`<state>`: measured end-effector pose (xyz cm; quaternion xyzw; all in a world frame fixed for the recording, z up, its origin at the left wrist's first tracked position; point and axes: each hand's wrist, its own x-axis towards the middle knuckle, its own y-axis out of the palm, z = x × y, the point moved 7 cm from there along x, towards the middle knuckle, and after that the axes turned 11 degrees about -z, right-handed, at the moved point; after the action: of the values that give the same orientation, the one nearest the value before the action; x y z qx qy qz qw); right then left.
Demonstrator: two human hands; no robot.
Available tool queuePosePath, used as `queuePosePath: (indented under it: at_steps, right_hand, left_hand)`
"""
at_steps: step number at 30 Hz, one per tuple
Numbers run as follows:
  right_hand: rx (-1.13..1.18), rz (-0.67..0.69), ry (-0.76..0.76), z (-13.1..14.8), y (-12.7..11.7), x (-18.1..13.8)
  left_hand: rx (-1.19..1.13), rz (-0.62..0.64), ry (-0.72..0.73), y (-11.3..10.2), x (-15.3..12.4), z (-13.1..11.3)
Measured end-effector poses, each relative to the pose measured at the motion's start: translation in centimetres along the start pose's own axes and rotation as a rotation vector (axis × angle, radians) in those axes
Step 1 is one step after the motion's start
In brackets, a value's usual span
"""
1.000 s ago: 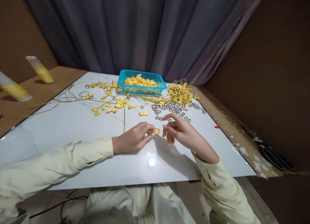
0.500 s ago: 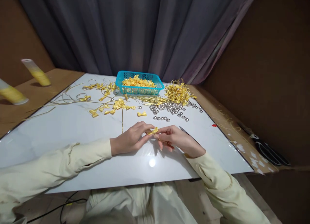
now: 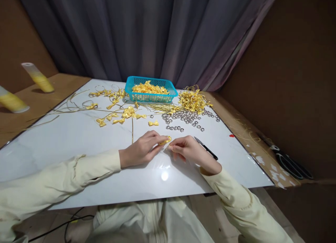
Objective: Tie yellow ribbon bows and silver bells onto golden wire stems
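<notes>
- Left hand [image 3: 145, 148]: thumb and fingers pinched closed on a yellow ribbon bow [image 3: 166, 140], which sits at the fingertips just above the white tabletop [image 3: 118, 183], near its middle.
- Right hand [image 3: 191, 150]: thumb and index finger brought together just beside the bow's lower right end; the detail is small here, and whether a fine thread lies between the tips cannot be told.
- Knife [image 3: 208, 149]: black-handled, lying just beyond the right wrist, its blade pointing away from the person.
- Single bow [image 3: 153, 123]: loose on the tabletop, beyond the hands.
- Silver beads [image 3: 183, 117]: a scattered group farther out, to the right of the single bow.
- Gold cord [image 3: 132, 131]: a short straight length near the left hand, running toward the loose bows [image 3: 129, 112].
- Turquoise basket [image 3: 173, 92]: at the far side, holding many yellow bows.
- Heap of bows with gold loops [image 3: 194, 101]: just right of the basket.
- Scissors [image 3: 288, 163]: black-handled, on the brown surface at the right.
- Two spools [image 3: 39, 78]: wound with yellow, at the far left.
- Grey curtain [image 3: 144, 36]: hanging behind the whole arrangement.
</notes>
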<state>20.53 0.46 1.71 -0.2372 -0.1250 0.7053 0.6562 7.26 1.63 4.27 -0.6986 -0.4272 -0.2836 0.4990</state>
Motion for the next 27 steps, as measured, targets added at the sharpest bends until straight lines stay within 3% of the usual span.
queuePosePath:
  at_steps: [8, 14, 23, 27]
  right_hand:
    - [-0.354, -0.120, -0.181, 0.2, -1.7, -1.1]
    - [-0.538, -0.137, -0.223, 0.9, -2.0, -2.2]
    - [-0.564, -0.177, -0.279, 2.0, -1.0, -2.4]
    - [-0.505, -0.161, -0.226, 1.3, -0.8, -1.9]
  left_hand:
    - [0.016, -0.025, 0.006, -0.1, 0.0, -0.1]
    - [0.015, -0.018, -0.009, 0.0, -0.1, 0.0]
    - [0.006, -0.002, 0.002, 0.0, 0.1, -0.1]
    - [-0.001, -0.001, 0.005, 0.1, 0.1, -0.1]
